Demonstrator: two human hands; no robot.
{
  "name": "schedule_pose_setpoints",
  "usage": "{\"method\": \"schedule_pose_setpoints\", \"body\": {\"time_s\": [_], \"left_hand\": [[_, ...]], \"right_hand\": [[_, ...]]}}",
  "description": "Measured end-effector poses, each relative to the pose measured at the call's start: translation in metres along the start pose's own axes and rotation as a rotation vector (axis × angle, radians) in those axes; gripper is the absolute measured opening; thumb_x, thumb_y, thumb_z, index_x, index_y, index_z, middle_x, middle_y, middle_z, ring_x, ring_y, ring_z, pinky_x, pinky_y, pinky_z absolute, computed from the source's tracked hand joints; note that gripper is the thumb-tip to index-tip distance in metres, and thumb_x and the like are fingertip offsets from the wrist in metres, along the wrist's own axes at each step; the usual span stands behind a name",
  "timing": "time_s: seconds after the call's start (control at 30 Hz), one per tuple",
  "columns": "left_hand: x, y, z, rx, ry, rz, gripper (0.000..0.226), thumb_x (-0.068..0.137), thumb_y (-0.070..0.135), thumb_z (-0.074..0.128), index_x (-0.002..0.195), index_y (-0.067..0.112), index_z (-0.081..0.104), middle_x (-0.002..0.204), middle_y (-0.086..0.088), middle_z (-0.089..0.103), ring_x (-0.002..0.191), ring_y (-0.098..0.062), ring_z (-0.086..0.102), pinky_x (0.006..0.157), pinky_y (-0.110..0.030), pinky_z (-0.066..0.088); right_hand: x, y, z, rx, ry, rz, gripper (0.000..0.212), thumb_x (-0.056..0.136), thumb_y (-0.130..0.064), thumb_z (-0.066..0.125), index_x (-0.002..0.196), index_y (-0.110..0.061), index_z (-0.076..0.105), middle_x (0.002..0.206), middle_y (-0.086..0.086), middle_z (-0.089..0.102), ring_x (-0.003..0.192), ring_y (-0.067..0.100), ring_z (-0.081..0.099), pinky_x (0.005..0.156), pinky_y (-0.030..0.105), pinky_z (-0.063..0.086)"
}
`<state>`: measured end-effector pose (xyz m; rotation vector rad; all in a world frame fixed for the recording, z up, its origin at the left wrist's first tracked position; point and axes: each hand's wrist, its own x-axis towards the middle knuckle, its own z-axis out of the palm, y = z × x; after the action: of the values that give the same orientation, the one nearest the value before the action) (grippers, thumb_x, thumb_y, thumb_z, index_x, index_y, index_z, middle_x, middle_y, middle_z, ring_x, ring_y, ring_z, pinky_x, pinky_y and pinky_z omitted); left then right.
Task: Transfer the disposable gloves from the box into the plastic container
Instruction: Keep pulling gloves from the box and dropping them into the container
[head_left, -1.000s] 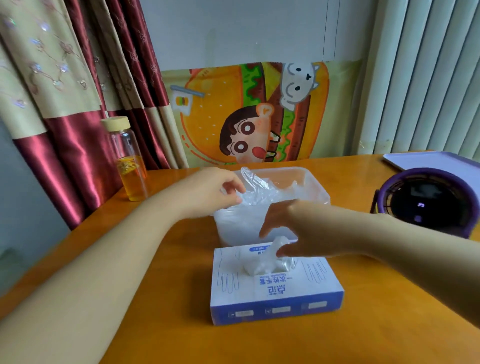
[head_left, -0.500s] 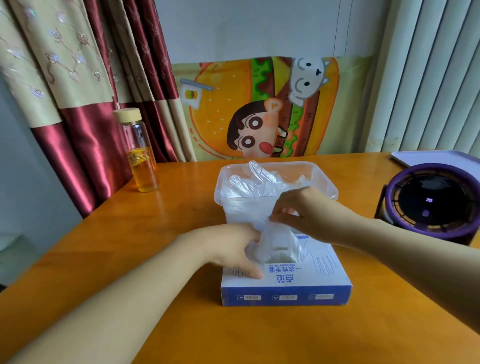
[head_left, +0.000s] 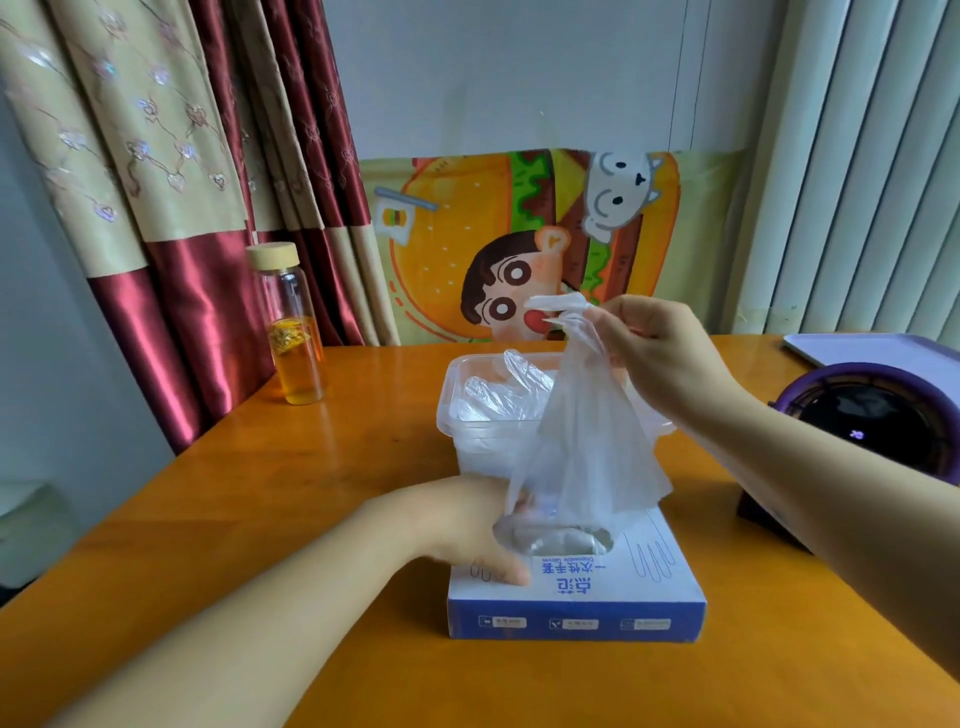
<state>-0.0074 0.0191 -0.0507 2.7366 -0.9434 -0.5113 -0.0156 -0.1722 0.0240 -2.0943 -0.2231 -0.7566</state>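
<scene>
A blue and white glove box (head_left: 576, 597) lies flat on the wooden table (head_left: 291, 493), its oval opening showing clear gloves. My left hand (head_left: 457, 525) rests on the box top beside the opening, fingers pressing down. My right hand (head_left: 660, 353) pinches the top of a clear disposable glove (head_left: 582, 447) and holds it high, so it hangs above the box and in front of the clear plastic container (head_left: 467, 436). The container stands just behind the box with several crumpled gloves (head_left: 504, 395) inside.
A glass bottle (head_left: 293, 332) with amber liquid and a wooden cap stands at the back left. A purple round device (head_left: 878, 415) sits at the right, with a lilac tray (head_left: 878, 348) behind it. Curtains and a cartoon poster line the wall.
My left hand came back from the container and settled on the box. My right hand pulled a glove out of the opening and raised it well above the box.
</scene>
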Motion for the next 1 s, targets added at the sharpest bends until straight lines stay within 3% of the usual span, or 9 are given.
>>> {"method": "schedule_pose_setpoints", "body": {"time_s": [0.13,0.23,0.33,0.43,0.63,0.73,0.8,0.9,1.0], "left_hand": [[-0.009,-0.003,0.003,-0.07,0.048,-0.005,0.075,0.08,0.049,0.07,0.143,0.028,0.035,0.145,0.01,0.044,0.126,-0.01,0.047,0.1,-0.025,0.04],[-0.019,-0.006,-0.008,-0.214,0.079,-0.046,0.085,0.077,0.055,0.07,0.146,0.032,0.026,0.15,0.012,0.037,0.129,-0.009,0.045,0.105,-0.029,0.041],[-0.032,-0.007,-0.036,-0.44,0.254,-0.073,0.103,0.068,0.066,0.07,0.15,0.034,0.017,0.146,0.011,0.04,0.122,-0.009,0.05,0.103,-0.032,0.045],[-0.039,0.004,-0.06,-0.56,0.479,-0.015,0.11,0.063,0.071,0.067,0.151,0.034,0.011,0.147,0.011,0.037,0.125,-0.005,0.045,0.102,-0.026,0.04],[-0.018,0.039,-0.057,-0.397,0.687,0.115,0.096,0.075,0.05,0.073,0.148,0.033,0.012,0.148,0.016,0.026,0.131,-0.002,0.031,0.098,-0.021,0.029],[-0.001,0.041,-0.049,-0.464,0.75,0.114,0.073,0.084,0.028,0.071,0.143,0.03,0.027,0.131,0.013,0.05,0.101,0.004,0.054,0.084,-0.01,0.041],[0.004,0.039,-0.046,-0.485,0.782,0.062,0.062,0.089,0.021,0.067,0.141,0.028,0.033,0.114,0.011,0.058,0.081,0.005,0.056,0.068,-0.004,0.042],[0.004,0.034,-0.04,-0.477,0.814,0.008,0.065,0.09,0.022,0.065,0.145,0.025,0.031,0.106,0.012,0.053,0.08,0.0,0.051,0.064,-0.002,0.039],[0.001,0.03,-0.034,-0.501,0.818,0.028,0.064,0.089,0.016,0.066,0.143,0.025,0.035,0.115,0.018,0.04,0.103,0.002,0.046,0.075,-0.001,0.033]], "right_hand": [[0.015,-0.015,-0.011,0.041,0.037,-0.023,0.043,0.096,-0.035,0.05,0.087,0.003,0.066,0.073,0.024,0.058,0.06,0.013,0.044,0.054,0.024,0.035],[0.022,-0.022,-0.019,0.046,-0.038,-0.015,0.042,0.096,-0.036,0.05,0.083,0.001,0.065,0.063,0.011,0.053,0.058,0.013,0.043,0.052,0.02,0.037],[0.023,-0.021,-0.021,0.081,-0.193,0.041,0.041,0.096,-0.037,0.05,0.094,0.0,0.068,0.076,0.011,0.069,0.064,0.017,0.063,0.063,0.022,0.053],[0.02,-0.022,-0.019,0.161,-0.305,0.094,0.025,0.098,-0.031,0.048,0.095,-0.018,0.07,0.079,0.0,0.072,0.069,0.006,0.068,0.063,0.019,0.052],[0.011,-0.026,-0.005,0.134,-0.42,0.051,0.028,0.095,-0.035,0.049,0.092,-0.016,0.07,0.08,0.006,0.073,0.074,0.016,0.07,0.069,0.026,0.057],[0.008,-0.024,-0.003,0.188,-0.394,0.037,0.027,0.094,-0.036,0.05,0.093,-0.018,0.07,0.084,0.001,0.073,0.08,0.017,0.07,0.074,0.028,0.056],[0.007,-0.018,-0.008,0.178,-0.418,0.026,0.032,0.088,-0.045,0.054,0.104,-0.021,0.067,0.095,-0.002,0.071,0.086,0.008,0.067,0.076,0.022,0.055],[0.0,-0.008,-0.02,0.007,-0.604,0.004,0.054,0.071,-0.058,0.064,0.117,-0.032,0.056,0.112,-0.013,0.064,0.099,0.0,0.062,0.086,0.022,0.052],[-0.015,0.007,-0.023,-0.399,-0.746,-0.051,0.046,0.078,-0.043,0.07,0.119,-0.029,0.056,0.112,-0.013,0.062,0.095,0.002,0.059,0.081,0.012,0.049]]}}
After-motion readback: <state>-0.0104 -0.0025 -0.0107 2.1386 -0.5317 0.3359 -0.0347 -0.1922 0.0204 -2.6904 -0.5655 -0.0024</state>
